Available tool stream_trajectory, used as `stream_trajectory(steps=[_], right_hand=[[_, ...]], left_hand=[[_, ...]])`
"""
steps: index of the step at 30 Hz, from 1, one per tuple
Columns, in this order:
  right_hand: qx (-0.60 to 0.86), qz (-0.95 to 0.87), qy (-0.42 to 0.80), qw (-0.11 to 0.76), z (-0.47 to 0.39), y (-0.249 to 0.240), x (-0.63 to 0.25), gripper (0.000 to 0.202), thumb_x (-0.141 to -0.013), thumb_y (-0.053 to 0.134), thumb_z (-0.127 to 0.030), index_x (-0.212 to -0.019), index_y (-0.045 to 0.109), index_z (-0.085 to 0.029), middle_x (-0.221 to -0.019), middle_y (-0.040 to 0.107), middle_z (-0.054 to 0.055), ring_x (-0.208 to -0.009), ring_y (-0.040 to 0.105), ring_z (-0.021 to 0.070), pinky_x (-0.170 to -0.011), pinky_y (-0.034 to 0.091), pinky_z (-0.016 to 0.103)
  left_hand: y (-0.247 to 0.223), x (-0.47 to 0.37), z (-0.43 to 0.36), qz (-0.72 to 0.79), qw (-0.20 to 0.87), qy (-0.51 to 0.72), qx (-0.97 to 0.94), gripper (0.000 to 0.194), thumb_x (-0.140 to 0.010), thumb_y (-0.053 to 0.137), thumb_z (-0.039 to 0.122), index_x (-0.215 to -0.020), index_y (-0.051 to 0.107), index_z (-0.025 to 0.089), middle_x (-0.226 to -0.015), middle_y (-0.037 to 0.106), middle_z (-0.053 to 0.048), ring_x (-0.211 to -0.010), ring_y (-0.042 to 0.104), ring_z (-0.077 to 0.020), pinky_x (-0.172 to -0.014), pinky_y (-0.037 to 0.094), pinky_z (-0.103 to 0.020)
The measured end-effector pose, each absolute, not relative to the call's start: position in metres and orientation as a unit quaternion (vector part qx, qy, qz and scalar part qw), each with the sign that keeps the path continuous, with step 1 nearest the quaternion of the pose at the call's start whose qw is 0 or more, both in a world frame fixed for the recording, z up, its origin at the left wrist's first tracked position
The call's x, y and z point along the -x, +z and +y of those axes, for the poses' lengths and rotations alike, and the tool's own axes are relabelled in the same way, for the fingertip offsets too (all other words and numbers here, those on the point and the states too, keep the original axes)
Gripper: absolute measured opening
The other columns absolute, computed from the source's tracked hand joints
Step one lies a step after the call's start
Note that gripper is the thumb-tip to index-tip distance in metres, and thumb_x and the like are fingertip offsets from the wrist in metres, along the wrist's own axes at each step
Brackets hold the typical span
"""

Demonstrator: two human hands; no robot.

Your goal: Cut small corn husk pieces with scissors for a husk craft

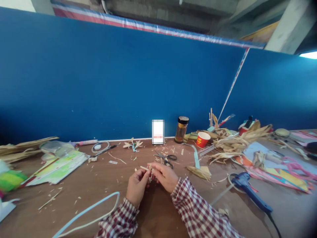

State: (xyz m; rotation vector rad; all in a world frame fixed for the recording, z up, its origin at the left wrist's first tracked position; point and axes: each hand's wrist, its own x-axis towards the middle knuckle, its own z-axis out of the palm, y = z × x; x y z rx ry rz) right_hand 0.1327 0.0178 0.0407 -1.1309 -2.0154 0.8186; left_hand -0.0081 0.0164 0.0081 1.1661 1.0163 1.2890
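Pale strip (144, 168), held over the brown table (99, 178), near the lower middle of the view. Left hand (136, 186): closed, thumb and forefinger pinching the strip. Right hand (167, 177): curled, fingertips close to the strip's inner end; exact grip impossible to tell. Step in hand, by appearance: fine fingertip handling of the strip. Next move: probably calling for a steady left pinch and delicate adjustment opposite. Scissors (165, 157) just beyond, lying unheld.
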Motion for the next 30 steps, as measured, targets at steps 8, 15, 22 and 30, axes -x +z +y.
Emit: stream_trajectory(steps=[8, 15, 22, 30], right_hand=[[0.459, -0.777, 0.262, 0.343, 0.0239, 0.0315, -0.1362, 0.029, -0.087, 0.041, -0.029, -0.108, 0.061, -0.025, -0.067, 0.066, 0.0, -0.065, 0.06, 0.0129, -0.065, 0.046, 0.023], [0.466, -0.805, 0.182, 0.318, 0.0201, 0.033, -0.1334, 0.03, -0.087, 0.042, -0.028, -0.11, 0.061, -0.026, -0.102, 0.067, 0.002, -0.092, 0.061, 0.0161, -0.08, 0.046, 0.025], [0.479, -0.802, 0.126, 0.332, 0.0163, 0.0332, -0.1273, 0.031, -0.087, 0.041, -0.024, -0.111, 0.059, -0.027, -0.103, 0.066, 0.002, -0.092, 0.061, 0.0156, -0.082, 0.046, 0.026], [0.492, -0.792, 0.123, 0.341, 0.0175, 0.033, -0.1297, 0.031, -0.088, 0.04, -0.024, -0.112, 0.058, -0.028, -0.106, 0.065, 0.0, -0.094, 0.06, 0.0149, -0.082, 0.046, 0.025]], left_hand=[[0.0089, 0.005, 0.0157, 0.43, 0.591, 0.509, -0.454, 0.024, -0.064, 0.066, 0.034, -0.071, 0.061, 0.012, -0.058, 0.059, 0.0, -0.048, 0.047, -0.0069, -0.045, 0.039, -0.017], [0.01, 0.007, 0.0186, 0.456, 0.658, 0.491, -0.343, 0.026, -0.052, 0.075, 0.031, -0.061, 0.062, 0.011, -0.049, 0.054, 0.003, -0.041, 0.044, -0.0032, -0.042, 0.04, -0.014], [0.0131, 0.0063, 0.0154, 0.429, 0.687, 0.519, -0.274, 0.028, -0.049, 0.079, 0.029, -0.066, 0.065, 0.012, -0.052, 0.053, 0.003, -0.043, 0.044, -0.0023, -0.045, 0.042, -0.013], [0.0102, 0.0025, 0.0139, 0.456, 0.623, 0.539, -0.338, 0.034, -0.052, 0.074, 0.041, -0.068, 0.066, 0.012, -0.052, 0.053, 0.004, -0.045, 0.044, -0.0043, -0.043, 0.04, -0.015]])
